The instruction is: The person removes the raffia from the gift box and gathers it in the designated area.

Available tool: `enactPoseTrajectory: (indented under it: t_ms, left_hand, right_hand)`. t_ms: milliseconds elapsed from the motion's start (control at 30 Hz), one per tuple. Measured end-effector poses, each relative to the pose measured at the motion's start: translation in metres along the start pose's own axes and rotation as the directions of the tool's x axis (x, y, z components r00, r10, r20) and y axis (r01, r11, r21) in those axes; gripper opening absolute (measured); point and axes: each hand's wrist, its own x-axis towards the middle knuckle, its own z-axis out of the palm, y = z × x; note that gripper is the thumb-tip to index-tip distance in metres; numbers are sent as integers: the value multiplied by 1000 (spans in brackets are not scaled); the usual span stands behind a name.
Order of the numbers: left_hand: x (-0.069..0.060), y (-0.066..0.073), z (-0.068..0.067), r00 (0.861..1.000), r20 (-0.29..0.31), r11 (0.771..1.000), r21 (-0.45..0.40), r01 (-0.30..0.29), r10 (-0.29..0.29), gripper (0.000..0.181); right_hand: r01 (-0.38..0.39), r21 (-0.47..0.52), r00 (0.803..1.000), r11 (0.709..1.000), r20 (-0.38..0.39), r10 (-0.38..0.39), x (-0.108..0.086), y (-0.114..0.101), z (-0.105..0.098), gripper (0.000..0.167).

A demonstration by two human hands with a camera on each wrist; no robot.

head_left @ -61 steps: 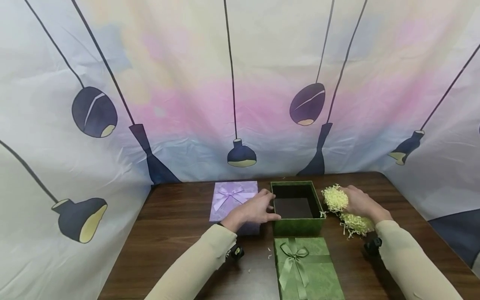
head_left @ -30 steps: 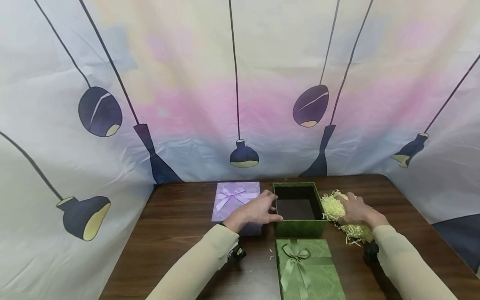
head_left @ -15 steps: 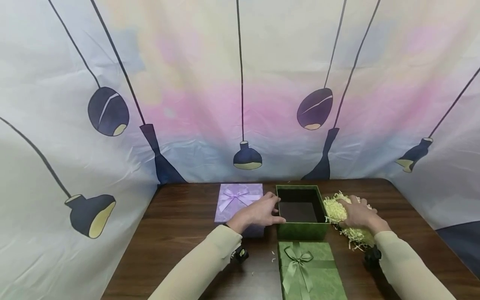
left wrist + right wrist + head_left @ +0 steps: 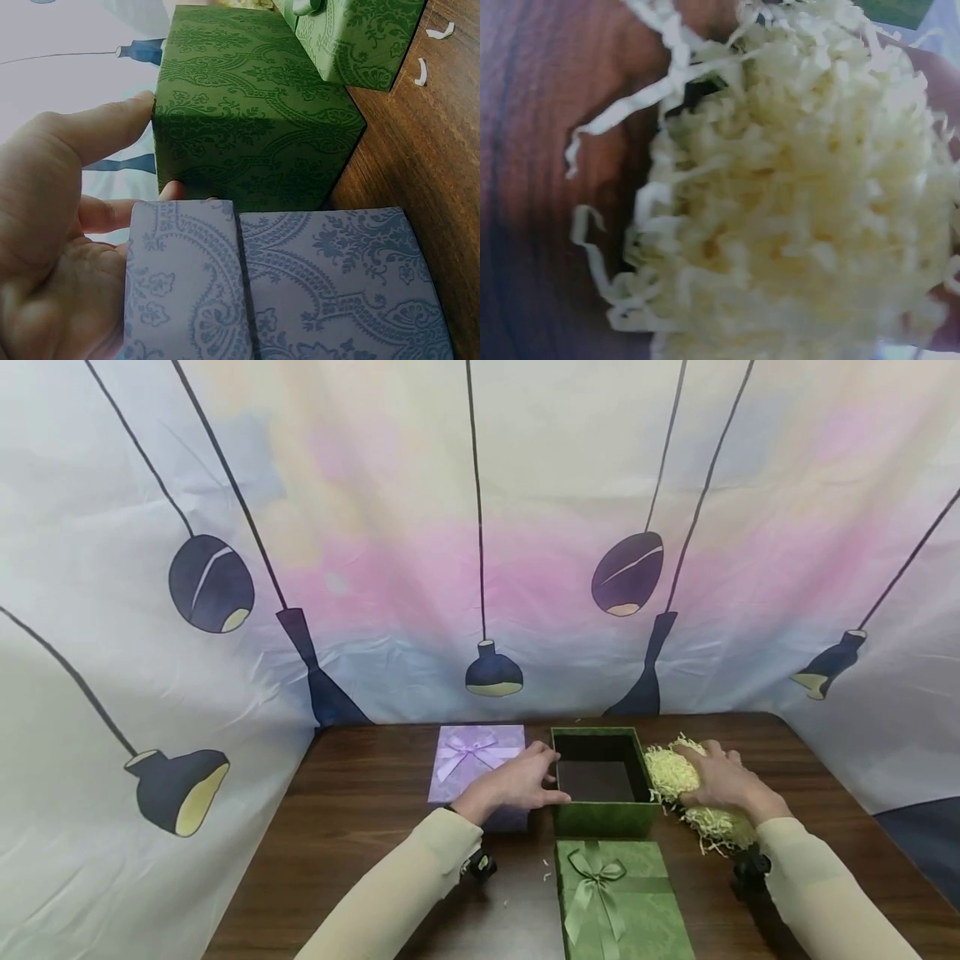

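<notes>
My left hand [image 4: 517, 778] rests against the left side of an open, dark-lined green gift box [image 4: 602, 817]. In the left wrist view its thumb [image 4: 112, 129] touches the box's rim, while some fingers are partly hidden behind the purple gift box [image 4: 330, 277]. To the right of the green box, my right hand [image 4: 726, 781] grips a clump of pale yellow shredded paper [image 4: 670, 772]. That clump fills most of the right wrist view and hides the fingertips. More shredded paper [image 4: 716, 828] lies under the hand on the table.
A green lid [image 4: 626, 910] with a ribbon bow lies in front of the green box. The purple box with its bow [image 4: 468, 753] stands left, partly behind my left arm. Stray paper bits [image 4: 547, 870] dot the wooden table [image 4: 360, 802]. A printed curtain hangs behind.
My right hand has spread over the shredded paper, then drawn its fingers around the clump beside the green box. The left hand stays at the box. The head view has shifted slightly.
</notes>
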Motion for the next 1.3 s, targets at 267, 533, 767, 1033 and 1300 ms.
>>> enactPoseTrajectory:
  t_ms: [267, 533, 767, 1033, 1300]
  left_hand:
    - [0, 1, -1, 1000, -3, 1000, -10, -5, 5, 72]
    - [-1, 0, 0, 1000, 5, 1000, 9, -4, 4, 74]
    - [-2, 1, 0, 1000, 15, 1000, 10, -2, 2, 73]
    - [-4, 6, -6, 996, -26, 989, 118, -87, 91, 63]
    - [-25, 0, -22, 979, -115, 979, 139, -151, 167, 61]
  right_hand:
    - [22, -36, 998, 999, -58, -24, -9, -3, -9, 89]
    - [35, -66, 995, 997, -95, -41, -14, -4, -12, 88]
    - [61, -89, 988, 994, -135, -72, -17, -6, -16, 88]
    - [82, -70, 977, 994, -193, -95, -24, -9, -29, 82]
    - [156, -29, 921, 987, -357, -156, -32, -32, -48, 70]
